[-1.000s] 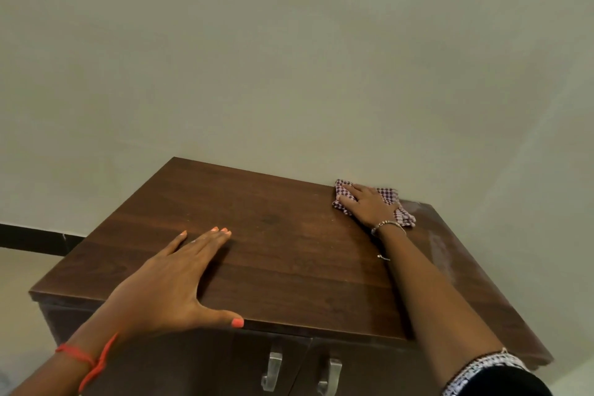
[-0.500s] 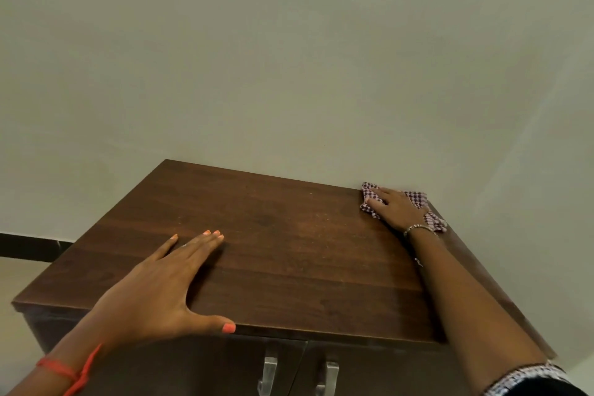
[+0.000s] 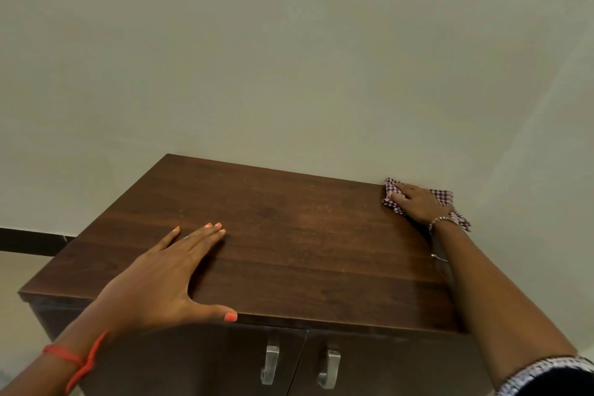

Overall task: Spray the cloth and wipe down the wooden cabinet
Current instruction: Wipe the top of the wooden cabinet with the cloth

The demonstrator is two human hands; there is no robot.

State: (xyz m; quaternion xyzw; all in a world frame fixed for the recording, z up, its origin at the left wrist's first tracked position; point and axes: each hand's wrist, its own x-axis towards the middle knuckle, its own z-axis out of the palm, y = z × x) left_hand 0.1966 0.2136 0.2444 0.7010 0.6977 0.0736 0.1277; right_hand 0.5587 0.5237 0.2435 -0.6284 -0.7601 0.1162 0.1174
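The dark wooden cabinet (image 3: 289,235) stands against a pale wall, its flat top filling the lower middle of the view. A red-and-white checked cloth (image 3: 443,196) lies at the top's far right corner. My right hand (image 3: 418,206) presses flat on the cloth, fingers pointing left, with a bracelet at the wrist. My left hand (image 3: 160,280) rests palm down on the near left part of the top, fingers spread, thumb along the front edge. No spray bottle is in view.
Two metal door handles (image 3: 271,363) sit below the front edge. The pale wall (image 3: 289,58) runs right behind the cabinet. A dark skirting strip (image 3: 29,241) and floor show at the left.
My right hand has slid the cloth rightwards along the back edge to the far right corner. My left hand has stayed in place on the top.
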